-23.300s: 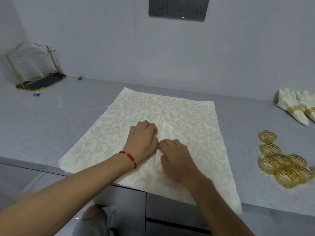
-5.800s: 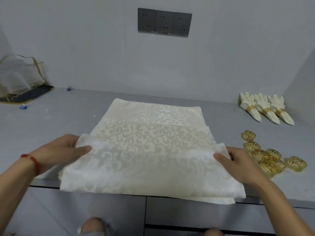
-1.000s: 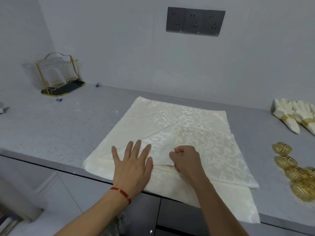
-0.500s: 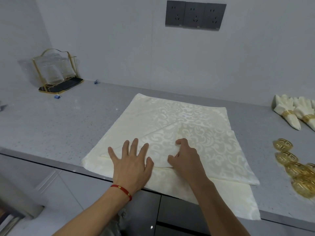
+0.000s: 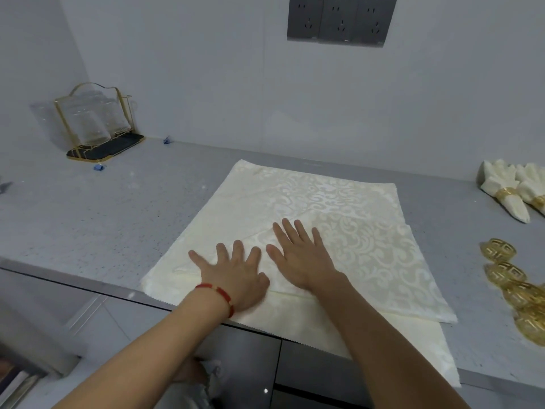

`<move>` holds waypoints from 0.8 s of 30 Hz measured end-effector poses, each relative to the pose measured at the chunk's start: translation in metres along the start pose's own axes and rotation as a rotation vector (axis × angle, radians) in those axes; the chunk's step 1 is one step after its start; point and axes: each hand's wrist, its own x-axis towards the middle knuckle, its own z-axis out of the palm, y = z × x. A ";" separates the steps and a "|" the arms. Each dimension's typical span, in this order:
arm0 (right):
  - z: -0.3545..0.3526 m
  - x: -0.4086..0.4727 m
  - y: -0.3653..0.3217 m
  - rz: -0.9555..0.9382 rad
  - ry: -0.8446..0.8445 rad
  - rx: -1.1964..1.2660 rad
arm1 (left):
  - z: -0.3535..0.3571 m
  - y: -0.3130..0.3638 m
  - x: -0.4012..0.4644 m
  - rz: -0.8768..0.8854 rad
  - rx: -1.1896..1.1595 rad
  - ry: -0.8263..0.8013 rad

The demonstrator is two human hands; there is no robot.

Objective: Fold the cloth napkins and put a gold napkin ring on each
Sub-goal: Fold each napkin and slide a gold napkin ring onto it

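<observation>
A cream patterned cloth napkin [image 5: 368,249] lies on top of a stack of flat napkins [image 5: 413,346] on the grey counter [image 5: 88,219]. Its left corner is folded in diagonally towards the middle. My left hand [image 5: 236,276], with a red bracelet at the wrist, presses flat on the folded part near the front edge. My right hand [image 5: 303,255] lies flat beside it with fingers spread, pressing the fold. Several loose gold napkin rings [image 5: 513,287] sit at the right. Finished folded napkins with gold rings [image 5: 507,193] lie at the far right.
A gold-framed rack with clear glasses [image 5: 94,122] stands at the back left on a dark tray. Wall sockets [image 5: 339,22] are above the counter. Small blue scraps [image 5: 98,167] lie near the rack. The stack overhangs the counter's front edge over dark cabinet fronts.
My right hand has gone from a fist pinching the cloth to a flat spread palm on the fold. The left hand stays pressed flat on the napkin.
</observation>
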 end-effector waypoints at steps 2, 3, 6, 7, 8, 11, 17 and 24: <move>-0.002 0.000 0.001 0.008 -0.021 0.001 | -0.017 0.011 0.015 0.030 -0.027 0.112; -0.002 0.000 0.001 0.003 -0.030 -0.014 | -0.017 0.017 0.023 0.068 -0.091 0.225; -0.011 -0.001 0.006 -0.029 -0.022 0.264 | 0.000 0.033 0.041 0.200 -0.359 0.443; -0.020 -0.002 0.012 -0.004 0.018 0.482 | 0.009 0.034 0.045 0.220 -0.361 0.475; -0.028 -0.003 0.025 0.041 0.113 0.659 | 0.017 0.034 0.048 0.219 -0.323 0.494; -0.050 0.000 0.089 0.289 0.435 0.576 | 0.025 0.033 0.054 0.200 -0.229 0.536; -0.069 -0.013 0.191 0.638 0.083 0.028 | 0.026 0.034 0.055 0.225 -0.236 0.500; -0.076 -0.026 0.193 0.599 0.272 0.121 | 0.028 0.033 0.056 0.240 -0.233 0.507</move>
